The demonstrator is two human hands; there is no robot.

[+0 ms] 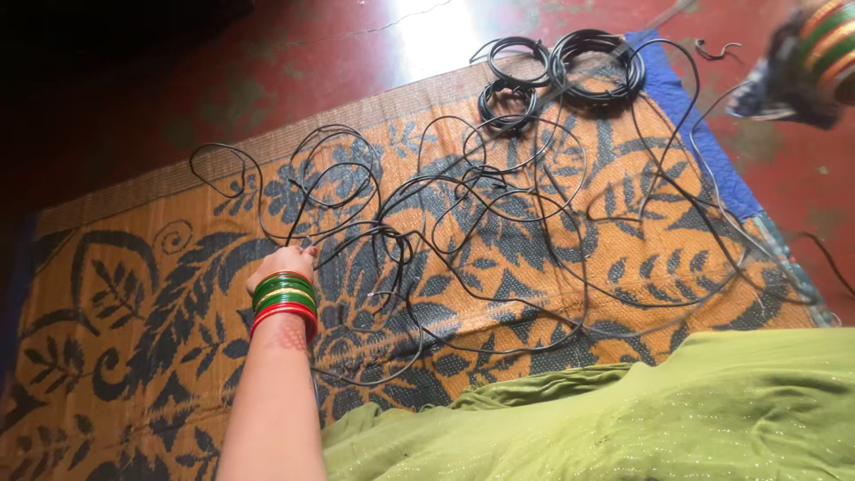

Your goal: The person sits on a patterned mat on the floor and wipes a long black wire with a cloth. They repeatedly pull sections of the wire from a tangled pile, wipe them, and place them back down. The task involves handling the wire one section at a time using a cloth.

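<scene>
My left hand (pixel 283 263) reaches forward onto a woven mat (pixel 134 294) with an orange and dark blue leaf pattern. Green and red bangles sit on its wrist. Its fingers are curled down on a strand of a long black wire (pixel 463 191) that lies in loose tangled loops across the middle of the mat. At the top right corner a blurred wrist with green, red and gold bangles (pixel 824 44) is raised above the floor. It looks like my right arm, and its fingers are cut off by the frame edge.
Three neat coils of black wire (pixel 595 62) lie at the mat's far edge. Green cloth (pixel 641 419) covers my lap at the bottom right. A dark red floor (pixel 294 53) surrounds the mat, with a bright glare patch at the top.
</scene>
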